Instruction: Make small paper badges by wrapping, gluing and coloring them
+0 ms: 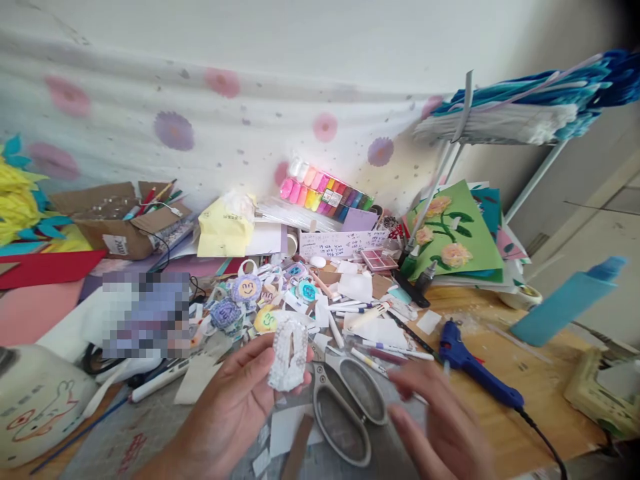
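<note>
My left hand (pixel 245 390) pinches a small white oval craft piece (pixel 289 353) with a bumpy beaded rim and a narrow slot in its middle. The piece stands roughly upright, its face turned toward me. To the right, my right hand (pixel 437 420) is apart from it with thumb and fingers spread, a little blurred and with nothing visible between them. Between the hands lies a pair of grey-handled scissors (pixel 345 407) on the grey cutting mat (pixel 165 427). Behind the piece sit round smiley ornaments, among them a purple one (pixel 247 288) and a yellow one (pixel 265 319).
A blue hot glue gun (pixel 480 373) with a black cord lies on the wooden table at right, near a teal bottle (pixel 565 303). Pens and paper scraps crowd the middle. Behind are a cardboard box (pixel 117 233), a clay set (pixel 325 193) and a green flower card (pixel 455 233).
</note>
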Tool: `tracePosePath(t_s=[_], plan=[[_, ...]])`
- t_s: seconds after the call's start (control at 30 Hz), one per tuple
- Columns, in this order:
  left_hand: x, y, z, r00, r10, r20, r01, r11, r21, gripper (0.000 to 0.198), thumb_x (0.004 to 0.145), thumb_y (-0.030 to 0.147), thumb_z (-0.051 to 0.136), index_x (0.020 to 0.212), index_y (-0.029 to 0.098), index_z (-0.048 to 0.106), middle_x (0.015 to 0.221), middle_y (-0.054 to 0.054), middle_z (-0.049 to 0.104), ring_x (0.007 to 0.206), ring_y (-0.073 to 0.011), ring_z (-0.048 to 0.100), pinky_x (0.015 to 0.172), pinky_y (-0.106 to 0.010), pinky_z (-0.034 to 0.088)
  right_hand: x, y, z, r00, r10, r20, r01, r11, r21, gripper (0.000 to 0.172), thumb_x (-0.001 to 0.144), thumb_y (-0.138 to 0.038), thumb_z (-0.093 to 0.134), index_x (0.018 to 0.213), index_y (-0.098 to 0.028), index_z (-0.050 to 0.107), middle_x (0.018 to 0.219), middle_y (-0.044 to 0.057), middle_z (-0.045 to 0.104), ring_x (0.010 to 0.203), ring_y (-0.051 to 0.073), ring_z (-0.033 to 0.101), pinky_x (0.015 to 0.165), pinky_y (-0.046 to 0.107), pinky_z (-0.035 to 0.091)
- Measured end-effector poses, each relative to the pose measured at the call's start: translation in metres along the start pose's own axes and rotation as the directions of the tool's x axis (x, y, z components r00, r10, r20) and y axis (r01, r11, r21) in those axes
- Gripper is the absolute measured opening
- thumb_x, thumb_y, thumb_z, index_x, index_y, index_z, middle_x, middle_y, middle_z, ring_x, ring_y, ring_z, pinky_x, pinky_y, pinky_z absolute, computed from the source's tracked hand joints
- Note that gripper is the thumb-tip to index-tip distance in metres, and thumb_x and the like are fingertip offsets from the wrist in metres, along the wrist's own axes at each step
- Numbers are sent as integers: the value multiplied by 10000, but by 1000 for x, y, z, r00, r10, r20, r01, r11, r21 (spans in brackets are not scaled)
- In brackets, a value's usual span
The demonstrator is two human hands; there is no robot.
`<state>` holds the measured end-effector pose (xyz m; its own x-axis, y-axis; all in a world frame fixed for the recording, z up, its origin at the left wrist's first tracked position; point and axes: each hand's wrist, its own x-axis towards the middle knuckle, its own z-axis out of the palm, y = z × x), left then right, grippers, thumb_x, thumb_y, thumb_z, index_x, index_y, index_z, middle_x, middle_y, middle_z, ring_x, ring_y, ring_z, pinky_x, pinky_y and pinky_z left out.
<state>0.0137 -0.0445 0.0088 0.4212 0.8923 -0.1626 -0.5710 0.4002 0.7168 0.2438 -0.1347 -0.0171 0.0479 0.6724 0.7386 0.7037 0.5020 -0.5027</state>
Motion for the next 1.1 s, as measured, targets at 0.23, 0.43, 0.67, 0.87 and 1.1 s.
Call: tracePosePath(t_s=[0.23, 0.43, 0.67, 0.87, 1.1], plan=[[-1, -2, -1, 1000, 9, 9, -8, 999, -51, 181, 745, 175, 711, 922, 167, 745, 909, -102, 770, 813, -240, 694, 682, -347, 571, 76, -23, 60, 999, 45, 31, -52, 966, 255, 295, 818, -185, 615, 1113, -196, 625, 927, 60, 599, 775, 163, 591, 660, 282, 523], [-1, -3, -2, 999, -5, 45, 7, 1000, -31, 216, 715, 207, 750, 927, 168, 752, 897, -101, 768, 813, -225, 676, 711, -347, 564, 76, -22, 62, 999, -45, -5, 46, 978, 201, 181, 826, -64, 552, 875, -181, 680, 787, 41, 615, 727, 148, 610, 627, 252, 502], [-2, -5, 2, 998, -13, 66, 15, 999, -38, 217, 729, 232, 743, 943, 198, 752, 881, -66, 755, 813, -198, 657, 753, -322, 540, 63, -22, 62, 963, -268, 16, 267, 962, 50, 206, 808, -23, 558, 958, -150, 622, 829, 80, 612, 733, 189, 549, 636, 343, 462], [-2, -9, 1, 999, 1, 54, 3, 997, -78, 201, 710, 216, 762, 912, 216, 760, 840, -42, 764, 750, -189, 678, 665, -261, 535, 57, -21, 69, 957, -290, -17, 291, 957, 0, 228, 810, 0, 534, 970, -144, 608, 797, 78, 608, 682, 183, 525, 602, 331, 420], [-3, -10, 0, 999, 16, 49, -12, 997, -79, 181, 705, 202, 768, 885, 217, 765, 818, -33, 767, 774, -190, 687, 698, -262, 532, 53, -25, 71, 953, -302, -34, 302, 953, -9, 296, 819, -7, 526, 1083, -132, 577, 806, 79, 600, 668, 181, 516, 589, 328, 410]])
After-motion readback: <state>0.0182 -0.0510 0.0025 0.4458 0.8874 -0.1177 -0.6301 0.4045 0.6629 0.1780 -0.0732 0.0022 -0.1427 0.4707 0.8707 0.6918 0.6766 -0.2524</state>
